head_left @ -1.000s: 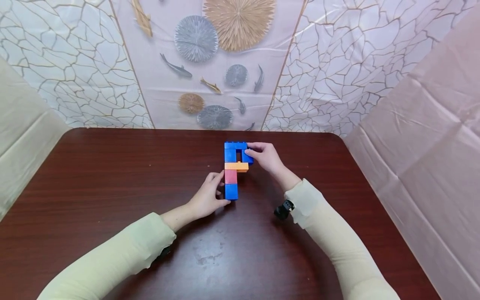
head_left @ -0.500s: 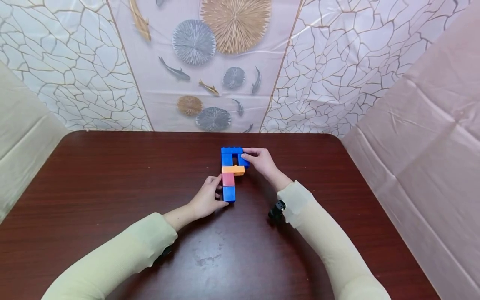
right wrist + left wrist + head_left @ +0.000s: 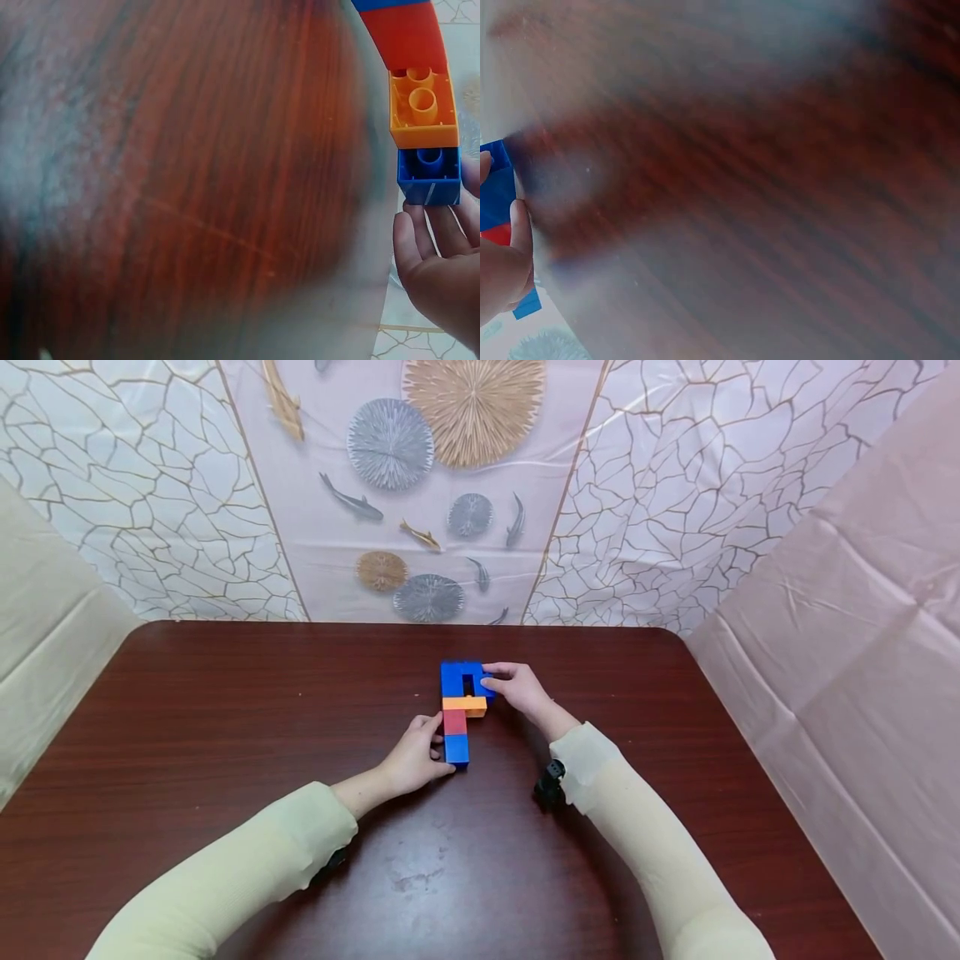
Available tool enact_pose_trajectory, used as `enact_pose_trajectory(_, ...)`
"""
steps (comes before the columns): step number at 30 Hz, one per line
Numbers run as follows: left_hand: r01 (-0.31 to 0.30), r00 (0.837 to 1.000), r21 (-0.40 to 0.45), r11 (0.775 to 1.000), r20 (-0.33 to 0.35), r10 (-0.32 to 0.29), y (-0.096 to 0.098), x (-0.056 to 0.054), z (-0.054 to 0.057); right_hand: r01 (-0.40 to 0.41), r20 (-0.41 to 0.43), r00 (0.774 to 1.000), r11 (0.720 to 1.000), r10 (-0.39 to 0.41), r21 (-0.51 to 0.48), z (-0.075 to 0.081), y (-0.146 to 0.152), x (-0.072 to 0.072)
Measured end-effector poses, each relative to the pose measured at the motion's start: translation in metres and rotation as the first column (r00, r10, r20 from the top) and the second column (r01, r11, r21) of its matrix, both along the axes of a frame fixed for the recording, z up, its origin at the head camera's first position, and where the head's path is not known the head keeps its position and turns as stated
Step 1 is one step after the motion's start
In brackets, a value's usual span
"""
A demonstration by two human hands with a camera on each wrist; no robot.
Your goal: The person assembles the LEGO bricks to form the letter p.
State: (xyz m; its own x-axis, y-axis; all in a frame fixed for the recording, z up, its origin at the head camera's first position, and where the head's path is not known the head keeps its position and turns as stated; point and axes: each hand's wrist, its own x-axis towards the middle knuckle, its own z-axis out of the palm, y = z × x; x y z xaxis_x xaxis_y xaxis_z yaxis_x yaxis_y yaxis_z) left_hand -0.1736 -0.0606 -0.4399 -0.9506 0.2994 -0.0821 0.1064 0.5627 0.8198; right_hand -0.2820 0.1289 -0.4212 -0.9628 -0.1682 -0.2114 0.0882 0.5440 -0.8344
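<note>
A P-shaped build of toy building bricks (image 3: 455,722) stands in the middle of the head view, blue at the bottom, then red, an orange brick jutting right, and blue bricks framing a small gap on top. My left hand (image 3: 411,758) grips its lower left side, thumb at the bottom blue brick and fingers behind. At the upper right, my right hand (image 3: 521,689) pinches a blue brick between thumb and fingers. In the right wrist view the orange brick (image 3: 424,112) shows its hollow underside, with a blue brick (image 3: 429,176) below it at my fingertips.
The build is over a dark red-brown wooden table (image 3: 225,735). A patterned cloth wall (image 3: 315,568) rises behind the table's back edge, with plain cloth sides left and right. A black wrist camera (image 3: 550,783) sits under the right sleeve.
The build's top has tipped, so its upper studs show less now. My right hand has shifted slightly left and down with it; the left hand keeps its hold.
</note>
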Motion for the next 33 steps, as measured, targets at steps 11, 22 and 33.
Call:
enact_pose_trajectory(11, 0.002, 0.999, 0.016, 1.0, 0.034, -0.003, 0.0, 0.002, -0.001, -0.031, -0.014, 0.999, 0.996, 0.033, 0.078, -0.009, 0.0, 0.0)
enact_pose_trajectory(22, 0.019, 0.999, 0.028, 0.999, 0.048, -0.02, 0.002, 0.002, -0.002, -0.02, -0.003, 1.0, 0.997, 0.02, 0.08, -0.01, 0.003, 0.001)
enact_pose_trajectory(33, 0.084, 0.992, 0.006, 0.996, 0.094, -0.084, -0.006, 0.0, 0.007, -0.004, -0.051, 0.999, 0.999, 0.006, 0.052, -0.01, -0.001, 0.004)
